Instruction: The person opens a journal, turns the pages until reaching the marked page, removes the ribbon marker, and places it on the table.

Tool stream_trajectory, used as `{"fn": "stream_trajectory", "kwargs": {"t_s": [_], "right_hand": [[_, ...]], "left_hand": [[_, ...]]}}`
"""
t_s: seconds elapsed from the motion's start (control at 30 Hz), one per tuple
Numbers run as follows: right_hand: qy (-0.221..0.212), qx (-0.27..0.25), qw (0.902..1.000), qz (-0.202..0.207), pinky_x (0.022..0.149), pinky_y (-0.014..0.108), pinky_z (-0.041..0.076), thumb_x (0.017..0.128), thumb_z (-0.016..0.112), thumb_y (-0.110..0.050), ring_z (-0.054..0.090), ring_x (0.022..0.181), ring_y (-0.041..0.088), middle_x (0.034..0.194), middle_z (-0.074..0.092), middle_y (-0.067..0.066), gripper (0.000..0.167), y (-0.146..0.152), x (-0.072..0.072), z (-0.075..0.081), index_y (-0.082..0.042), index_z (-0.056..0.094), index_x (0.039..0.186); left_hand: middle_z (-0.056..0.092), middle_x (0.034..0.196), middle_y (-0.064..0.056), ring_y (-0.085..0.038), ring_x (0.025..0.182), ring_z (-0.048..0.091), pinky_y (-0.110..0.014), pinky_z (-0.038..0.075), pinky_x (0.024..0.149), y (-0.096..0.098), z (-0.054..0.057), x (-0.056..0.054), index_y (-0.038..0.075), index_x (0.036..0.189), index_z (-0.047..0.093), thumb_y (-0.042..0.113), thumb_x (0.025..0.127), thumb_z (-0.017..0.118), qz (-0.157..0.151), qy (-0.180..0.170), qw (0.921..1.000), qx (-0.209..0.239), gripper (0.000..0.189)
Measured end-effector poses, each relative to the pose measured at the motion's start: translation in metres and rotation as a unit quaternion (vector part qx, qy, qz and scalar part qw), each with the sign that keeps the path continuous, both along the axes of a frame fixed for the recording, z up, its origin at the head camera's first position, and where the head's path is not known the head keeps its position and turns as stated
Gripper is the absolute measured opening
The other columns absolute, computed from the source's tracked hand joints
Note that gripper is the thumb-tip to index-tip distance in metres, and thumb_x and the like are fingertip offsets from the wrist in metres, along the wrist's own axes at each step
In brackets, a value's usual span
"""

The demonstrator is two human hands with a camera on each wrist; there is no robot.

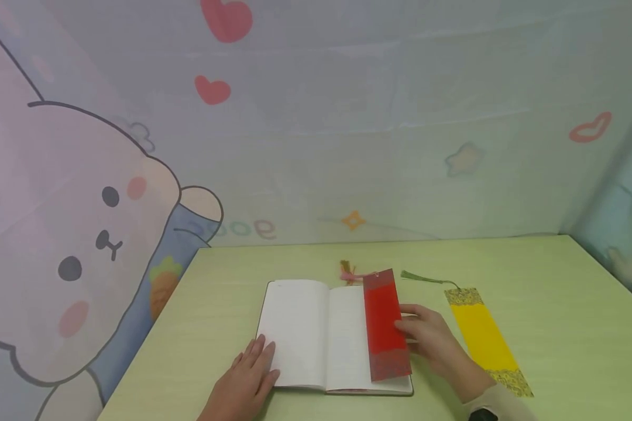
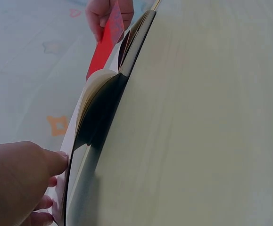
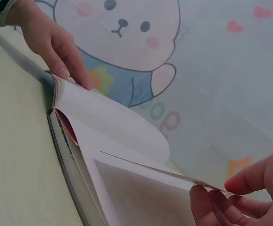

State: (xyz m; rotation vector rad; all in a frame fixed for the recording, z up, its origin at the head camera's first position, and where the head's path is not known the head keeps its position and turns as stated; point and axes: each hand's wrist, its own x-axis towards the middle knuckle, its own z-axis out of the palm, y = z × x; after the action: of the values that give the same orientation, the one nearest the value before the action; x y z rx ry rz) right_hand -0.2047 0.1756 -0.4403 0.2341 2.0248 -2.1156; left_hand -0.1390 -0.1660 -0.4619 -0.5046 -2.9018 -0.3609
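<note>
An open notebook (image 1: pixel 295 333) with blank white pages lies on the table. My left hand (image 1: pixel 244 377) rests on the outer edge of its left page, fingers extended; the left wrist view shows its thumb and fingertips on the page edge. Over the right page, my right hand (image 1: pixel 429 339) pinches a red bookmark (image 1: pixel 383 316) by its right long edge, thumb on top and fingers beneath. The bookmark is tilted, seen nearly edge-on in the right wrist view. Its pink tassel (image 1: pixel 347 275) trails left from the top end, beyond the notebook.
Right of my right hand, a yellow bookmark (image 1: pixel 481 333) with patterned ends and a green tassel (image 1: pixel 421 278) lies on the pale green table (image 1: pixel 574 327). Something red (image 3: pixel 68 126) shows between the notebook's lower pages. A cartoon-printed cloth (image 1: pixel 316 128) hangs behind the table.
</note>
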Motion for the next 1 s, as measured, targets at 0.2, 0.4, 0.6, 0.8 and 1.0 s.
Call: {"fn": "stream_trajectory", "kwargs": {"t_s": [0.2,0.4,0.6,0.8,1.0], "right_hand": [[-0.003,0.0,1.0,-0.001,0.075,0.039,0.054,0.091,0.056,-0.008,0.062,0.085,0.025,0.11,0.059,0.018,0.044,0.015,0.0,0.0,0.003,0.043,0.132],[-0.007,0.015,0.9998,-0.007,0.076,0.037,0.053,0.091,0.057,-0.011,0.061,0.085,0.024,0.11,0.058,0.016,0.046,0.028,0.002,-0.005,0.004,0.042,0.133],[-0.005,0.008,0.9999,-0.005,0.077,0.038,0.053,0.092,0.056,-0.012,0.061,0.086,0.024,0.11,0.059,0.016,0.049,0.041,0.004,-0.006,0.005,0.038,0.135],[-0.01,0.009,0.9999,-0.004,0.076,0.037,0.053,0.092,0.055,-0.011,0.061,0.086,0.023,0.109,0.058,0.013,0.051,0.054,0.005,-0.006,0.005,0.035,0.137],[-0.004,0.001,1.0,0.007,0.075,0.037,0.053,0.092,0.055,-0.01,0.061,0.085,0.022,0.106,0.059,0.011,0.056,0.067,0.008,-0.006,0.008,0.029,0.139]], "left_hand": [[0.042,0.138,-0.021,-0.035,0.128,0.039,-0.05,0.035,0.1,-0.001,0.0,0.0,-0.001,0.131,0.051,0.031,0.095,0.051,-0.001,-0.003,1.0,0.002,0.048],[0.042,0.139,-0.021,-0.034,0.128,0.039,-0.049,0.034,0.101,0.0,0.002,-0.001,0.0,0.131,0.05,0.032,0.095,0.051,0.006,-0.022,0.9997,-0.001,0.048],[0.042,0.139,-0.02,-0.034,0.129,0.038,-0.049,0.034,0.101,0.0,0.003,-0.001,0.001,0.132,0.05,0.033,0.095,0.051,0.009,-0.027,0.9996,-0.005,0.049],[0.042,0.139,-0.02,-0.033,0.129,0.038,-0.048,0.035,0.101,0.0,0.004,-0.001,0.002,0.132,0.05,0.034,0.095,0.05,0.011,-0.023,0.9996,-0.008,0.049],[0.042,0.139,-0.02,-0.034,0.128,0.038,-0.049,0.034,0.101,0.001,0.004,-0.001,0.001,0.132,0.049,0.033,0.095,0.051,0.01,-0.026,0.9996,-0.009,0.049]]}}
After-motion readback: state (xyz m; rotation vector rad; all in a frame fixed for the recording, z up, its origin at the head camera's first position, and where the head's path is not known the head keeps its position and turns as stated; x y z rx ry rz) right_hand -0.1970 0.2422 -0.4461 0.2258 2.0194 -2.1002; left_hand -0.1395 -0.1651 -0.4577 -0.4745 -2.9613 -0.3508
